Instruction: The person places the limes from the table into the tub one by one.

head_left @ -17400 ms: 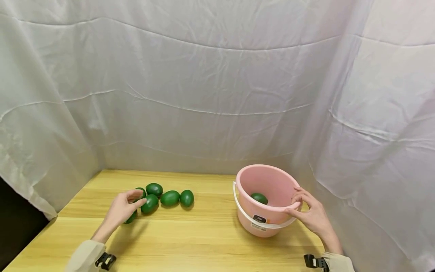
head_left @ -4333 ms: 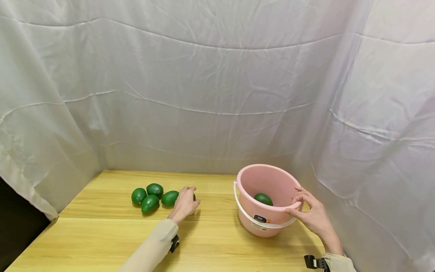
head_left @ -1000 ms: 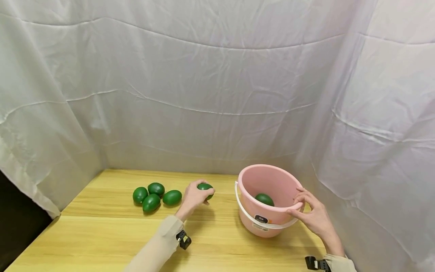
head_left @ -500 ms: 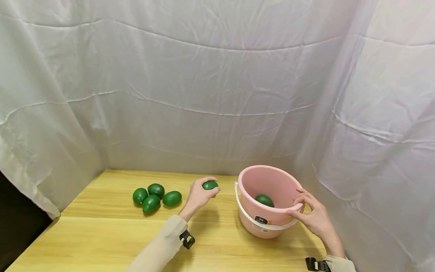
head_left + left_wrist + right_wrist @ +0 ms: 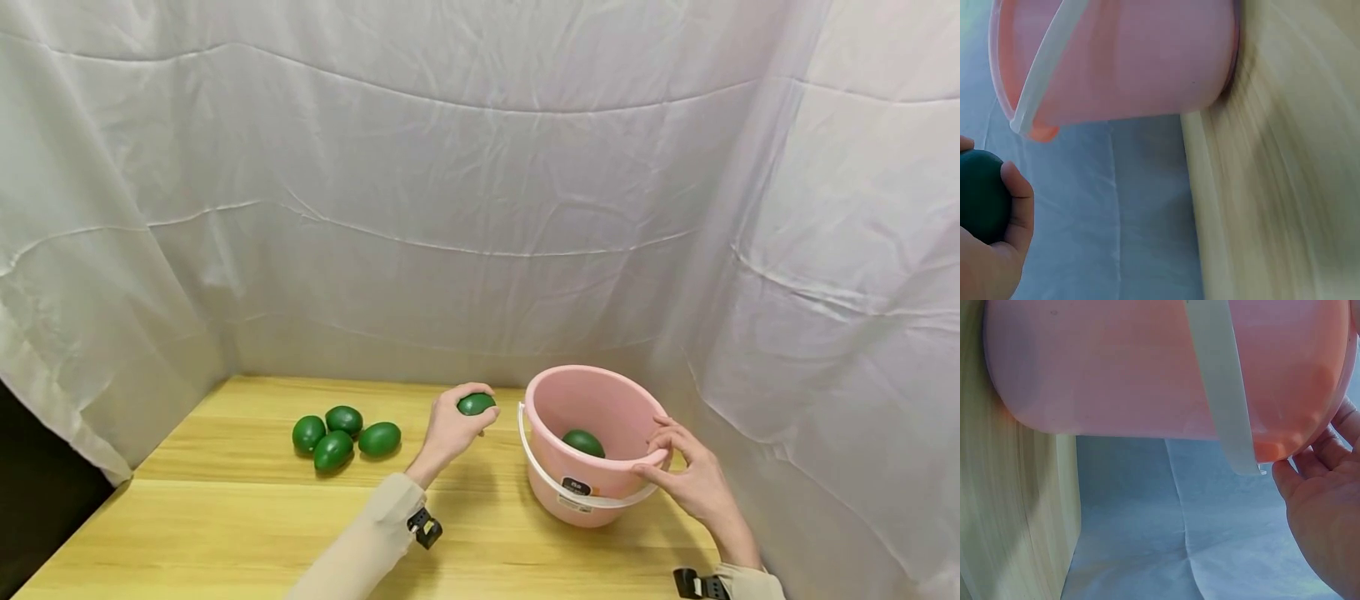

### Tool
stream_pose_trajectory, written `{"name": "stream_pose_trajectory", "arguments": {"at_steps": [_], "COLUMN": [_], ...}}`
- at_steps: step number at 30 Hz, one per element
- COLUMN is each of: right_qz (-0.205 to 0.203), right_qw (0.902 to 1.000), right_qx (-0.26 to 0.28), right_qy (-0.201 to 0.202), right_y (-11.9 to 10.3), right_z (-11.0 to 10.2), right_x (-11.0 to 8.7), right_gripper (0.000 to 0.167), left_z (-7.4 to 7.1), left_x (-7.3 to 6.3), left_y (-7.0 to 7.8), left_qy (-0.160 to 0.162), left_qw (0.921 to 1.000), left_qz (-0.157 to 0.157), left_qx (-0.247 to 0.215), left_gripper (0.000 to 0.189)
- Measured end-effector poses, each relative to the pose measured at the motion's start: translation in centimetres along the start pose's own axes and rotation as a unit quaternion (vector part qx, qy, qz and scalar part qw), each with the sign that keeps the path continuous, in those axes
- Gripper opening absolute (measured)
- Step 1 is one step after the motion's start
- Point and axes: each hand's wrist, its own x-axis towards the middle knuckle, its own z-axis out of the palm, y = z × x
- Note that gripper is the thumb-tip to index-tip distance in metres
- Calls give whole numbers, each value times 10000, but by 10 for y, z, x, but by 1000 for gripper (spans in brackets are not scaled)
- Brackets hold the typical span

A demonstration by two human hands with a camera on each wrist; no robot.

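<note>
Fruit [image 5: 476, 404], dark green, smooth and avocado-like, is held in the left hand [image 5: 452, 425], the thumb bent round one side and fingers on the other. It is raised above the table [image 5: 225, 533], near the left side of a pink plastic bucket [image 5: 555, 460] and outside it, apart from its rim. The right hand [image 5: 701, 483] grips the bucket's rim on the far side from the fruit, between thumb and fingers. The bucket stands on the table, its white handle [image 5: 615, 502] hanging down across the front, below a dark label [image 5: 576, 486]. One more green fruit [image 5: 583, 442] lies inside.

Well to the left, four matching fruits [image 5: 333, 451] rest on the pale wood: three bunched together, the fourth just beside them. Both forearms wear cream sleeves [image 5: 371, 533] with black wrist devices [image 5: 425, 527]. Behind everything hangs a creased, pale grey cloth [image 5: 450, 208].
</note>
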Motion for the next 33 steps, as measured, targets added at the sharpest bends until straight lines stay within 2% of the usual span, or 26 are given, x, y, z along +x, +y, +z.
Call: {"name": "stream_pose_trajectory", "arguments": {"at_steps": [9, 14, 21, 28, 33], "right_qz": [18, 20, 18, -26, -31], "right_qw": [10000, 10000, 10000, 10000, 10000], "right_qx": [-7, 0, 66, 83, 84], "right_qy": [-30, -39, -36, -11, -24], "right_y": [1, 2, 1, 1, 2], "right_z": [-1, 0, 0, 0, 0], "right_x": [-1, 0, -1, 0, 0], "right_gripper": [31, 31, 32, 31, 31], "left_z": [12, 17, 21, 30, 37], "left_x": [1, 2, 3, 4, 4], "left_y": [14, 17, 25, 36, 40], "left_qy": [-184, -268, -318, -504, -500], "left_qw": [9986, 9968, 9978, 9980, 9975], "left_qz": [379, 628, 517, 366, 496], "left_qx": [328, 425, 280, 101, 21], "left_gripper": [24, 36, 54, 51, 48]}}
